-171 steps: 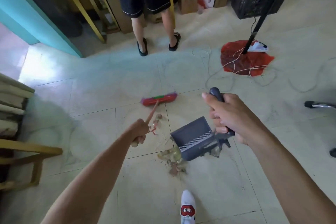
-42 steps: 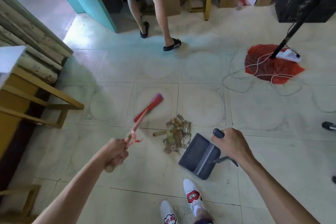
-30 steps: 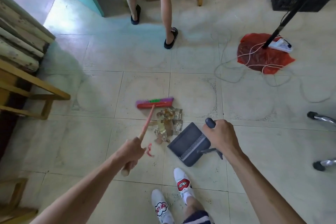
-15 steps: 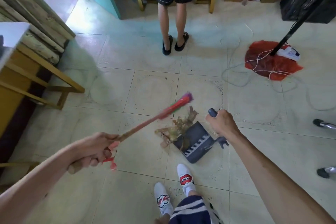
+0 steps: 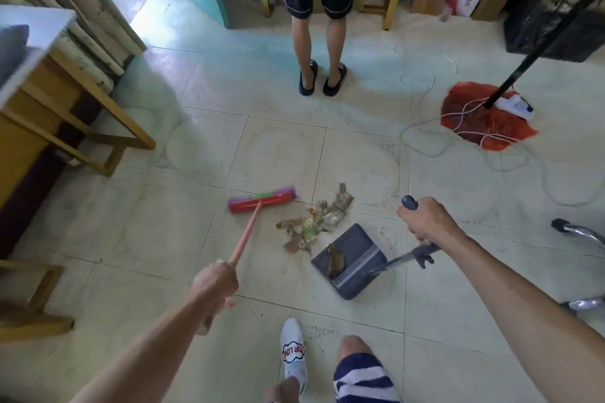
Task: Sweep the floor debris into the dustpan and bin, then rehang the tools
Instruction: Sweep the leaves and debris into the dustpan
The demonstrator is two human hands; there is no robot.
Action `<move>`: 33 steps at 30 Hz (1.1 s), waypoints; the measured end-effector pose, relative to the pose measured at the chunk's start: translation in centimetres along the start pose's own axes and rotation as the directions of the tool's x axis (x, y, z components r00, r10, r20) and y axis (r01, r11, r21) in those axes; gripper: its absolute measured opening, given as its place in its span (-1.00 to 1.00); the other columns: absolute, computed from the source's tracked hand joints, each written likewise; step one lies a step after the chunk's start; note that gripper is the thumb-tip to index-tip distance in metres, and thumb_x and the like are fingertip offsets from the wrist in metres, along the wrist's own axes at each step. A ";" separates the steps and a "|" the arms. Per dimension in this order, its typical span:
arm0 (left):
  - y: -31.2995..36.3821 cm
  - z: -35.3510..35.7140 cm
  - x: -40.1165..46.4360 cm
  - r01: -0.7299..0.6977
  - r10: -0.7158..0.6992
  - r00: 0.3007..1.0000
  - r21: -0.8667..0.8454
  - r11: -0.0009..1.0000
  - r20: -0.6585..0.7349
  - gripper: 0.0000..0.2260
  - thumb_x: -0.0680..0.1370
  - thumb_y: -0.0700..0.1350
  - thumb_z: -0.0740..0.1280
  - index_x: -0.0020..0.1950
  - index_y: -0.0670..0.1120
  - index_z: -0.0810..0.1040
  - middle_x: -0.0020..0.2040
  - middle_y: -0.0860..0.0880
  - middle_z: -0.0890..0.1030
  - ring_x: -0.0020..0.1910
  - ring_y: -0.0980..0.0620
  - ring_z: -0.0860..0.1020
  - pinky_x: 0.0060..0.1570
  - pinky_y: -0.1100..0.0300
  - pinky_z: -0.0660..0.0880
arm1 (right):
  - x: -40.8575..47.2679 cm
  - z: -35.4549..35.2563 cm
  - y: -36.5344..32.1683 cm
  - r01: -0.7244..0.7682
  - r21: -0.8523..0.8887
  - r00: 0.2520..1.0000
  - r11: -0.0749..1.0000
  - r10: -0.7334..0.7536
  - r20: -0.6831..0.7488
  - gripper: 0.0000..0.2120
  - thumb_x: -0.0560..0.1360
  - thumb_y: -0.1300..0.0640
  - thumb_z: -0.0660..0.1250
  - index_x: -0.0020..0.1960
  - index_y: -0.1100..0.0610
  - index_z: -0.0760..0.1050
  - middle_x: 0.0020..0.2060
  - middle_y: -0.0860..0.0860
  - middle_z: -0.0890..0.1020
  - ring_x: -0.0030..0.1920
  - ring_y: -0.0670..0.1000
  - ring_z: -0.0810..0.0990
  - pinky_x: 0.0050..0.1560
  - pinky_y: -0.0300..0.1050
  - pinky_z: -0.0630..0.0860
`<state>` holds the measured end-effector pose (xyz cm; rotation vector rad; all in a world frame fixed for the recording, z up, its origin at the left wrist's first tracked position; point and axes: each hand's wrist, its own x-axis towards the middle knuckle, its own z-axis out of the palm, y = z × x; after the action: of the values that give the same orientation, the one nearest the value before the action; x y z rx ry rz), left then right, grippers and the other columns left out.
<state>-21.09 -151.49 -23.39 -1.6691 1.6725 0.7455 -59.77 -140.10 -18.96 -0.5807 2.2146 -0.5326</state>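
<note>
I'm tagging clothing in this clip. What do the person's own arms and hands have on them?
Nothing shows on them: the left hand and right hand wear no gloves, and both forearms are bare right to the frame's edge. No sleeve, watch, ring or band is visible.

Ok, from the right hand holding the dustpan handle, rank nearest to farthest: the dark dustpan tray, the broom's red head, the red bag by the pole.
1. Dark dustpan tray, just below-left of the right hand.
2. Broom's red head, farther left.
3. Red bag, far upper right.

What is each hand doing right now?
Left hand: closed around the broom handle.
Right hand: closed around the dustpan handle.
</note>
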 end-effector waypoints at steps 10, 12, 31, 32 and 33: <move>7.4 5.5 -3.1 0.011 -0.030 0.988 -0.122 0.992 -0.149 -0.64 0.64 -0.24 0.15 0.45 -0.21 0.33 -0.12 -0.07 0.61 -0.22 -0.01 0.69 -0.22 0.12 0.68 | 0.4 -2.5 2.1 -0.121 0.213 0.885 0.969 0.007 0.466 -0.63 0.51 0.12 0.31 -0.46 0.03 0.34 -0.61 -0.07 0.32 -0.64 -0.08 0.23 -0.59 -0.28 0.21; 10.4 7.2 -4.1 0.013 -0.040 0.989 -0.185 0.983 -0.143 -0.66 0.61 -0.29 0.18 0.39 -0.22 0.43 -0.14 -0.08 0.60 -0.26 -0.01 0.67 -0.29 0.14 0.67 | 1.0 -2.3 2.0 -0.109 0.227 0.890 0.968 -0.007 0.455 -0.62 0.48 0.13 0.31 -0.49 0.02 0.37 -0.63 -0.09 0.35 -0.66 -0.09 0.25 -0.61 -0.30 0.21; 15.3 1.4 -12.4 -0.062 0.075 0.997 -0.308 0.950 0.032 -0.64 0.61 -0.22 0.23 0.39 0.03 0.42 -0.32 -0.03 0.60 -0.59 0.16 0.46 -0.62 0.34 0.39 | 1.8 -2.0 1.7 0.014 0.246 0.939 0.969 -0.098 0.330 -0.79 0.53 0.10 0.34 -0.23 0.20 0.50 -0.45 0.06 0.56 -0.60 -0.07 0.44 -0.58 -0.18 0.41; 16.6 1.8 -11.3 -0.076 0.070 0.997 -0.277 0.958 -0.032 -0.63 0.61 -0.22 0.22 0.40 0.02 0.43 -0.26 -0.03 0.62 -0.56 0.15 0.47 -0.62 0.35 0.41 | 1.6 -1.8 1.6 0.031 0.227 0.943 0.973 -0.104 0.317 -0.77 0.53 0.09 0.33 -0.26 0.18 0.49 -0.44 0.05 0.57 -0.57 -0.05 0.48 -0.53 -0.16 0.45; 18.1 2.4 -10.1 -0.098 0.079 0.993 -0.247 0.964 -0.082 -0.62 0.61 -0.23 0.21 0.41 0.02 0.42 -0.22 -0.04 0.61 -0.53 0.14 0.49 -0.60 0.34 0.46 | 1.4 -1.6 1.5 0.043 0.206 0.946 0.978 -0.106 0.305 -0.75 0.53 0.07 0.33 -0.28 0.16 0.48 -0.43 0.04 0.57 -0.53 -0.02 0.50 -0.49 -0.14 0.46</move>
<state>-39.29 -142.77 -18.01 -1.8204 1.7720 0.9862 -62.16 -139.36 -19.64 -0.6013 1.8197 -0.6434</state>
